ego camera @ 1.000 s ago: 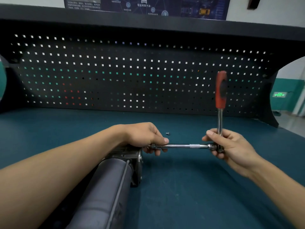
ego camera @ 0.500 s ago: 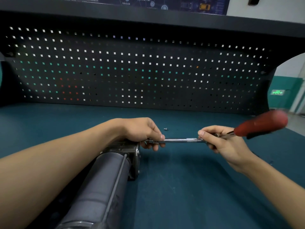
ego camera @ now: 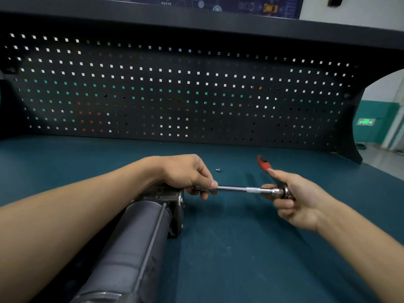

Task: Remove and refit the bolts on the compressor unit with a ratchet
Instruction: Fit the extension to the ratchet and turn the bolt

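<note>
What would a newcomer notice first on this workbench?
First the two hands at the centre: the left hand and the right hand both grip one ratchet, its steel bar level above the teal bench. At lower left lies the grey compressor unit, next to the left hand. A small loose bolt lies on the bench just behind the bar.

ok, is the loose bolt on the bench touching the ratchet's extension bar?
Apart. The head view shows the loose bolt lying on the bench mat beyond the extension bar, with bare teal mat between them.
</note>
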Tool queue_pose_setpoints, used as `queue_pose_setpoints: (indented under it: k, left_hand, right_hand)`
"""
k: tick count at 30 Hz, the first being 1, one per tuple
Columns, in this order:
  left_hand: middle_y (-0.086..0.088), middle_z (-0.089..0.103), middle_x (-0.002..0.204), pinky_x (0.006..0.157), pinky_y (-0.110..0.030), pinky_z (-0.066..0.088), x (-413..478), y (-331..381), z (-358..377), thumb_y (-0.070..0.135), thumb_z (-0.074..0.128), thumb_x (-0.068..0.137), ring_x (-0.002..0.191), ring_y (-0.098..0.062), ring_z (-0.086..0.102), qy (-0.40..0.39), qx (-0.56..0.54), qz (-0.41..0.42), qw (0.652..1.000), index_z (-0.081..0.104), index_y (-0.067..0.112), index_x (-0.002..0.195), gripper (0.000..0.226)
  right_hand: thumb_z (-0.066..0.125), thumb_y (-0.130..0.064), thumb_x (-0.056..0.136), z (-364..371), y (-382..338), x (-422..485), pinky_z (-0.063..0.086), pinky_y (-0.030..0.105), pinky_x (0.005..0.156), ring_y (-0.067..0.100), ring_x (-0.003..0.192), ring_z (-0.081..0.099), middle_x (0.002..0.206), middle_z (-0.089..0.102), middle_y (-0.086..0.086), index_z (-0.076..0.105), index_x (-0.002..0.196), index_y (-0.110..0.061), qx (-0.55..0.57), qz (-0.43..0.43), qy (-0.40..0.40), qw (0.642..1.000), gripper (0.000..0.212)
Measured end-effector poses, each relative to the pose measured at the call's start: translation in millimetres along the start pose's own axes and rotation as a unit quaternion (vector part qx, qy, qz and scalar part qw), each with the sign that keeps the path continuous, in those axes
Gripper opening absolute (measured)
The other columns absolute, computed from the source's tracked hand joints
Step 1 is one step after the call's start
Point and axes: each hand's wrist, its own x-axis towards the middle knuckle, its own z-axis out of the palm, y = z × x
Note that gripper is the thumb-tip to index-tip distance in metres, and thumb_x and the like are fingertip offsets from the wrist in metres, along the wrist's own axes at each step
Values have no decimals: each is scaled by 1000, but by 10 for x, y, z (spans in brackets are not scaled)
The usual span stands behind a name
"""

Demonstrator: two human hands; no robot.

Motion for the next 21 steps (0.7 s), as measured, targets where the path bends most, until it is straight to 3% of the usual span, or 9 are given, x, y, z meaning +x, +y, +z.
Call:
queue_pose_setpoints:
  k: [4, 10, 14, 18, 21]
  left_hand:
    - [4, 73, 72, 65, -20, 46, 0, 9, 14, 29, 67, 96, 68, -14, 52, 4, 1, 2, 1000, 79, 19, 88, 18]
    - [1, 74, 74, 63, -23, 45, -18, 33, 20, 26, 60, 101, 58, -11, 52, 17, -19, -4, 1000, 76, 7, 97, 25]
    - [-4, 75, 78, 61, -25, 46, -5, 43, 30, 30, 51, 105, 56, -10, 55, 16, -44, -18, 999, 73, 5, 98, 34]
    - [-6, 76, 82, 59, -24, 48, -7, 53, 20, 33, 50, 105, 58, -10, 56, -7, -44, -32, 998, 73, 8, 91, 36]
    - [-3, 74, 78, 58, -21, 47, -7, 56, 18, 29, 53, 104, 58, -9, 56, -24, -18, -34, 999, 74, 11, 90, 31]
  right_hand:
    - [65, -41, 93, -9, 22, 24, 25, 17, 30, 5, 31, 31, 55, 59, -5, 64, 86, -10, 6, 5, 1, 1000, 32]
    - [82, -37, 76, -35, 76, 27, 35, 20, 39, 11, 43, 47, 72, 72, 2, 70, 83, -15, -109, -174, 29, 978, 26]
    - [79, -49, 62, -46, 110, 14, 39, 20, 42, 13, 46, 54, 66, 70, 3, 77, 69, -13, -173, -265, 16, 949, 37]
    - [79, -45, 68, -89, 200, 29, 41, 22, 48, 16, 53, 52, 57, 61, 8, 79, 71, -14, -254, -313, -23, 915, 31]
    - [81, -41, 69, -98, 213, 42, 41, 21, 49, 16, 55, 51, 60, 62, 12, 79, 74, -14, -256, -326, -18, 910, 28]
